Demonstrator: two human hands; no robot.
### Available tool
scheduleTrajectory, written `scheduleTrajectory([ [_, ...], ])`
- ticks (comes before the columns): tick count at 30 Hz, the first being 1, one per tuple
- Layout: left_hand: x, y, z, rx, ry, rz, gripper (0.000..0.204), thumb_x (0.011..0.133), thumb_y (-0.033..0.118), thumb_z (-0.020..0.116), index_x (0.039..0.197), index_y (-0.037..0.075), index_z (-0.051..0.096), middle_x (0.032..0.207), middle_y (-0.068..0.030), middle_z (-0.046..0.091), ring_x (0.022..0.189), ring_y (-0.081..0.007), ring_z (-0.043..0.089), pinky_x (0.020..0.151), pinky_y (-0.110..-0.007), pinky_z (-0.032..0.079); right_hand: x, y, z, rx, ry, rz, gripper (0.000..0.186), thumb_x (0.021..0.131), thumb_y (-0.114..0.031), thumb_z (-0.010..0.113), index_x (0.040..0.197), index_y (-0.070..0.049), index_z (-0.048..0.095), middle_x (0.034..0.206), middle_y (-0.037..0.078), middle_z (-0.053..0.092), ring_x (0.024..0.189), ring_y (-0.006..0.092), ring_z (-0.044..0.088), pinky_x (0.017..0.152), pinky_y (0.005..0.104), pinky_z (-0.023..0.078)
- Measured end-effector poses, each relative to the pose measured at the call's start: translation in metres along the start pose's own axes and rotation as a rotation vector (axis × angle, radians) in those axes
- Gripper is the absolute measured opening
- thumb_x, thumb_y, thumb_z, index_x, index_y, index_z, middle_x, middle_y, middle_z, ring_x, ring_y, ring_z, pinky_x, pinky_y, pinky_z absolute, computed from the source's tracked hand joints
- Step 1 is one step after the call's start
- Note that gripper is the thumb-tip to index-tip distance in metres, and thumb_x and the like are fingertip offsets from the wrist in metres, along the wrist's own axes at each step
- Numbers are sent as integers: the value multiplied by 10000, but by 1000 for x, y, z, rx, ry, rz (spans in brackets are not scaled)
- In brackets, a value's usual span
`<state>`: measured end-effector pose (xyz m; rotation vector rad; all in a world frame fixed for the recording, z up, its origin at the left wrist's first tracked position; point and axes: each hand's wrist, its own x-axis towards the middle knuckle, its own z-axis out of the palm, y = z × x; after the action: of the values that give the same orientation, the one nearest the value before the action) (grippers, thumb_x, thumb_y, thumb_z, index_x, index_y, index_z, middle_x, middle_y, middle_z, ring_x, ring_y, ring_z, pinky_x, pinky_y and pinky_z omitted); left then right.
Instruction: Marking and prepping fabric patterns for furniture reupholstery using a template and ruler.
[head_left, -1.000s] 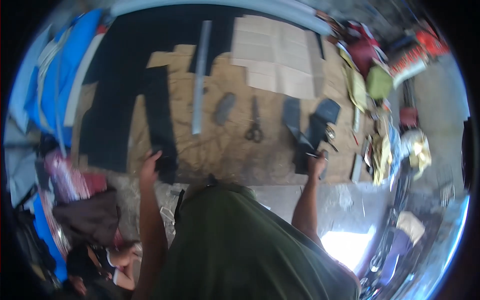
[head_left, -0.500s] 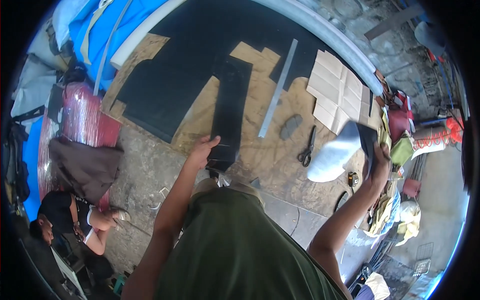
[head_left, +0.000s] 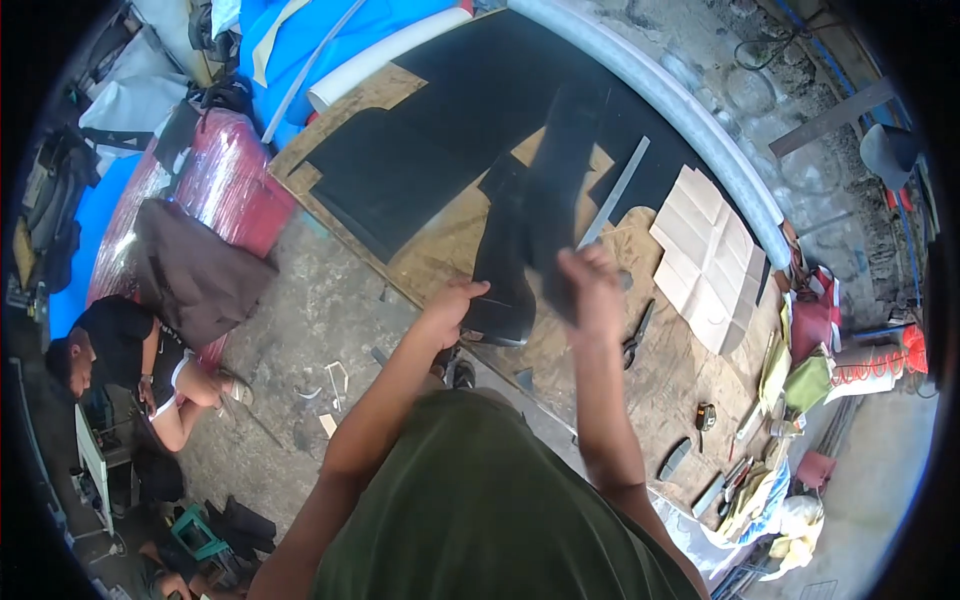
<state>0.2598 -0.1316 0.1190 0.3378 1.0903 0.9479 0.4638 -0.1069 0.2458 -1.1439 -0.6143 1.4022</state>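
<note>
Across the near edge of the table (head_left: 640, 400), the left hand (head_left: 449, 312) lies at the lower end of a flat black strip (head_left: 498, 262), its thumb on the strip's left edge; whether the fingers grip it from below cannot be told. Just to the right, the right hand (head_left: 590, 290) is closed on the lower end of a loose strip (head_left: 562, 175), also black, which stretches away from it beside the flat strip and over part of the large black sheet (head_left: 430, 145).

Half a second ago the right hand was well out over the table's right side, with its strip folded back to show a pale face; now it is near the left hand and the strip's dark face shows. The tape measure (head_left: 706, 416) now lies farther from that hand.

Motion blurs the right hand and its strip, so the fingers are hard to make out. A grey rounded piece (head_left: 627, 281) is mostly hidden behind that hand.
</note>
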Motion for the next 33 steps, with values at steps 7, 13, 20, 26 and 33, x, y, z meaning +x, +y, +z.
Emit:
scheduleTrajectory([
  [7, -24, -53, 3, -222, 4, 96, 311, 1047, 258, 599, 1258, 77, 739, 1100, -76, 772, 903, -205, 726, 770, -327, 573, -45, 105, -51, -875, -156, -172, 254, 809, -69, 827, 910, -74, 594, 797, 26, 588, 663, 178, 543, 642, 318, 467],
  [13, -97, -7, 26, -209, 94, 30, 320, 1076, 318, 604, 1112, 29, 737, 965, -73, 766, 734, -162, 690, 646, -316, 557, -78, 65, -55, -899, -387, -233, 269, 808, 5, 782, 911, -86, 550, 873, 51, 603, 669, 147, 525, 629, 298, 455],
  [20, -169, 70, -1, -6, -11, 302, 174, 1019, 113, 682, 1129, -16, 718, 915, -70, 753, 664, -124, 675, 576, -222, 528, -98, 24, -23, -120, -518, -202, 243, 969, 32, 637, 943, -98, 433, 1487, 268, 598, 504, 121, 544, 432, 246, 413],
  [26, -261, 216, -68, 72, 153, 704, 205, 978, 166, 741, 1037, -28, 709, 795, -63, 728, 536, -110, 638, 458, -225, 507, -53, 58, 7, -189, -385, -143, 217, 1004, 29, 579, 940, -114, 430, 1510, 279, 577, 520, 103, 549, 459, 207, 400],
  [33, -212, 376, -274, -120, 381, 811, 250, 1034, 170, 657, 1104, -66, 700, 904, -130, 755, 637, -183, 698, 555, -264, 580, 13, 183, 44, -399, -337, -38, 183, 976, 43, 601, 963, -100, 489, 1403, 224, 663, 588, 120, 585, 531, 234, 464],
])
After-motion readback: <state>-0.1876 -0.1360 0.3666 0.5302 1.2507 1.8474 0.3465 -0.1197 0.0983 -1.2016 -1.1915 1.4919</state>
